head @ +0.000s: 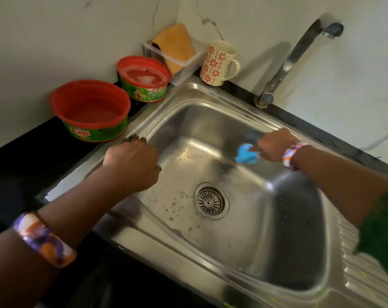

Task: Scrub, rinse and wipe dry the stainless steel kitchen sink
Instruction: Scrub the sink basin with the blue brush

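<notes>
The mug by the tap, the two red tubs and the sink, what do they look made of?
Mug: glazed ceramic, probably; cream gloss with a red flower print. Red tubs: thin plastic, going by the moulded rims and printed green labels. Sink: stainless steel; brushed grey sheen with soft reflections and water drops.

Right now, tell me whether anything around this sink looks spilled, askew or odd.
Nothing stands out. Water droplets dot the sink floor near the drain, as expected mid-clean. The right hand holds a blue scrubber; the left hand rests on the rim.
</notes>
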The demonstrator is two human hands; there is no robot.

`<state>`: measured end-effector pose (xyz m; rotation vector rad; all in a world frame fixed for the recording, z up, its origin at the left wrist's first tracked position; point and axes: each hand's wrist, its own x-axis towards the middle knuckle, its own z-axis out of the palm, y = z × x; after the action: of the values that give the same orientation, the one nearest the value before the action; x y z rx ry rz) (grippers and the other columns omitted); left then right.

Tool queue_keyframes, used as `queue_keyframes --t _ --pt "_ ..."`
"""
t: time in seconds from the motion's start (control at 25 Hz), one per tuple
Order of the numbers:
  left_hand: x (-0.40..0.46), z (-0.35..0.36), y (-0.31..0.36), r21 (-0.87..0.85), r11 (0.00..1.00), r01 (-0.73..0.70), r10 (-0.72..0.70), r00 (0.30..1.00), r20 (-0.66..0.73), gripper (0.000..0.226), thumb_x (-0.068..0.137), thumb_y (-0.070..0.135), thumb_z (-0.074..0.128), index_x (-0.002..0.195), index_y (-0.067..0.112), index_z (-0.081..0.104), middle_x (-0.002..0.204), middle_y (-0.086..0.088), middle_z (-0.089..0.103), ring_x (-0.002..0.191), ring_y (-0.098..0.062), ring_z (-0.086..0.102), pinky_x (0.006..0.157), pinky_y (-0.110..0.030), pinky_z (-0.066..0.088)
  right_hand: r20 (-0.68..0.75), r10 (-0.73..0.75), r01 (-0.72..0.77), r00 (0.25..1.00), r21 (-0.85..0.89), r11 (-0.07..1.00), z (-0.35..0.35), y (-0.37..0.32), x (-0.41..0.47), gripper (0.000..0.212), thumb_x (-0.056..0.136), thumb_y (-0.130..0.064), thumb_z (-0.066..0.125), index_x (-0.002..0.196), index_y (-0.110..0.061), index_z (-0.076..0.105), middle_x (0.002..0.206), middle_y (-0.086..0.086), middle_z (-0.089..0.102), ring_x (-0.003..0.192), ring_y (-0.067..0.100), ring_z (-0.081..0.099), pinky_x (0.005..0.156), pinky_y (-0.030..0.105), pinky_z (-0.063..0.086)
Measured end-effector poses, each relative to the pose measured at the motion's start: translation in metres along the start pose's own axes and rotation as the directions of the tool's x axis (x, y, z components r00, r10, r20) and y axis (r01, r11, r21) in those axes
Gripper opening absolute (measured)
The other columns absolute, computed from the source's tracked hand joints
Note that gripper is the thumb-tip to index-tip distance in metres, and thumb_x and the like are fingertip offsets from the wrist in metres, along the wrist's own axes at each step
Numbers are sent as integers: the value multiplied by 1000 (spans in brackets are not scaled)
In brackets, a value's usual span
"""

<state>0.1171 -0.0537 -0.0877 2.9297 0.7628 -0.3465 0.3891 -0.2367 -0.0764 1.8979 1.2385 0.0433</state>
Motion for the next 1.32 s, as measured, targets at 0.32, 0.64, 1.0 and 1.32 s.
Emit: queue_keyframes --t 0.32,0.64,1.0,1.32 --pt "12 -9 2 150 987 -55 53 998 21 42 94 45 45 119 11 52 113 -5 56 102 -22 59 64 -28 43 558 -34 11 829 44 999 19 10 12 42 85 -35 60 126 -27 59 121 -3 65 110 18 62 93 23 48" --pt "23 -17 6 217 971 -98 87 995 57 40 93 48 43 114 15 56 109 -2 58 101 -20 59 66 -26 44 -8 34 -30 999 303 953 -13 15 29 33 95 -40 46 122 -30 62 109 4 68 99 24 63 73 25 43" --pt "25 -10 -3 87 991 -104 102 995 20 39 93 43 47 116 13 57 118 -7 58 110 -25 56 79 -30 47 -563 413 462 716 825 324 -191 -25 45 33 92 -23 51 124 -27 57 55 -24 61 55 -19 52 62 2 37" --pt "26 -11 -19 -75 987 -140 141 990 8 35 90 36 53 113 11 59 117 -10 59 109 -27 57 76 -31 45 -356 336 131 872 831 540 -211 -85 96 40 95 -30 46 134 -27 52 130 10 59 120 32 53 93 36 46"
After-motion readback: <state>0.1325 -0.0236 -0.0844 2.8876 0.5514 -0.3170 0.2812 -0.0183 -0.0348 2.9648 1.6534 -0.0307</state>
